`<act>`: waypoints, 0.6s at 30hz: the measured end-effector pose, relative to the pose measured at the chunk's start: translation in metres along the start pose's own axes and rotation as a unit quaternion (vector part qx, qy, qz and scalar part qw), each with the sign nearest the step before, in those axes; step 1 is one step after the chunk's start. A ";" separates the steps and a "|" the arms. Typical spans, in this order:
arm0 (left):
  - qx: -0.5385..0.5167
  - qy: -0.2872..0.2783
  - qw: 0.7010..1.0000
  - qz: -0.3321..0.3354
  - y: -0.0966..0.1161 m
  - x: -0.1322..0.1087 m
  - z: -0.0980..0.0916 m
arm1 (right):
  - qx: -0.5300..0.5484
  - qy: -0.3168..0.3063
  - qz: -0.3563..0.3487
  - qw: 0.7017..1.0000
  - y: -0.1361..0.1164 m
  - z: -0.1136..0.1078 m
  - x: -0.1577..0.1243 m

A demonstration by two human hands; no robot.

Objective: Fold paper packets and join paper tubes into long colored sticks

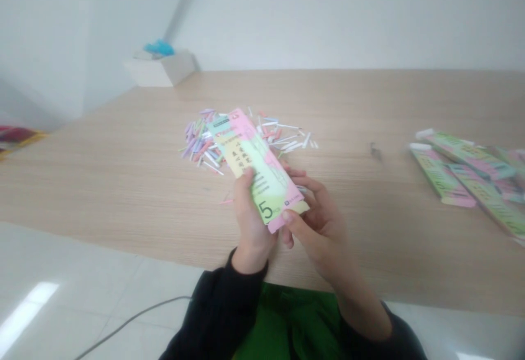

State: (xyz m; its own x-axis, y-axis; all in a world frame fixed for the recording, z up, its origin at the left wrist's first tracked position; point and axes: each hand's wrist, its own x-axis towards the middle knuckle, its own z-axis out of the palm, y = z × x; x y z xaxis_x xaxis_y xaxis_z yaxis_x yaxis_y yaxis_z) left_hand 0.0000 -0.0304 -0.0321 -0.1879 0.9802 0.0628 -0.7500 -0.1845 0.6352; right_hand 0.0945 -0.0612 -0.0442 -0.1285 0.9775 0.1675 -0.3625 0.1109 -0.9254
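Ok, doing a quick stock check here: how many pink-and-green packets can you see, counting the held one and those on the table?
Pink-and-green packet held by the left hand and right hand: 1
Overlapping packets on the wooden table, right side: 4 (more could be hidden)
Total: 5

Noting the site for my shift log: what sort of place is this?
Probably a plain indoor workroom or packing area: a long wood-laminate table, heaped pastel sticks, printed cartons, and a glossy tiled floor.
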 end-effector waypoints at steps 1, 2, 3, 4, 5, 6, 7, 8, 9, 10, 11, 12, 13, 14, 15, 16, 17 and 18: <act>-0.009 0.005 0.999 0.030 -0.002 0.000 0.001 | 0.010 0.001 0.022 1.000 0.000 0.002 0.001; -0.015 0.012 0.998 0.058 -0.003 0.000 0.001 | 0.015 -0.001 0.046 0.999 -0.001 0.003 0.001; -0.019 0.023 0.997 0.077 -0.004 0.000 0.001 | 0.016 -0.002 0.068 0.998 -0.001 0.004 0.002; -0.018 0.035 0.996 0.085 -0.005 0.000 0.001 | 0.014 -0.001 0.086 0.996 -0.002 0.004 0.002; -0.016 0.049 0.995 0.085 -0.006 0.000 0.000 | 0.009 0.004 0.097 0.995 -0.003 0.005 0.001; -0.013 0.062 0.995 0.082 -0.007 -0.001 -0.001 | 0.006 0.013 0.101 0.995 -0.004 0.005 0.001; -0.011 0.072 0.994 0.078 -0.008 -0.001 -0.001 | 0.003 0.022 0.102 0.995 -0.005 0.006 0.000; -0.011 0.077 0.994 0.078 -0.008 -0.001 -0.002 | 0.001 0.032 0.101 0.994 -0.005 0.007 -0.001; -0.013 0.079 0.994 0.081 -0.009 -0.002 -0.002 | -0.001 0.041 0.099 0.994 -0.005 0.008 -0.002; -0.016 0.077 0.993 0.085 -0.009 -0.003 -0.002 | -0.003 0.050 0.095 0.994 -0.005 0.010 -0.003; -0.019 0.075 0.993 0.091 -0.009 -0.004 -0.002 | -0.006 0.059 0.089 0.994 -0.004 0.011 -0.004; -0.021 0.073 0.992 0.097 -0.009 -0.005 -0.001 | -0.011 0.067 0.082 0.994 -0.002 0.013 -0.005; -0.022 0.074 0.992 0.101 -0.009 -0.006 0.000 | -0.020 0.071 0.071 0.995 -0.001 0.014 -0.006; -0.021 0.077 0.991 0.104 -0.008 -0.007 0.002 | -0.031 0.071 0.058 0.995 0.001 0.016 -0.007; -0.019 0.083 0.991 0.107 -0.008 -0.007 0.003 | -0.047 0.068 0.045 0.996 0.003 0.016 -0.009; -0.016 0.090 0.990 0.108 -0.007 -0.007 0.004 | -0.065 0.062 0.034 0.995 0.005 0.017 -0.009; -0.013 0.096 0.989 0.109 -0.006 -0.008 0.005 | -0.085 0.054 0.025 0.995 0.006 0.017 -0.010; -0.008 0.102 0.989 0.110 -0.006 -0.008 0.005 | -0.102 0.048 0.017 0.993 0.007 0.017 -0.011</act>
State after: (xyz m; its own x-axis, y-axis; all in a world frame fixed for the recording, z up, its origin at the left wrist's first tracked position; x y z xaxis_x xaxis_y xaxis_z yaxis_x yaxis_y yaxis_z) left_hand 0.0090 -0.0365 -0.0325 -0.4701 0.8817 0.0405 -0.6870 -0.3943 0.6104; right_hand 0.0782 -0.0742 -0.0464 -0.0445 0.9929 0.1104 -0.1633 0.1018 -0.9813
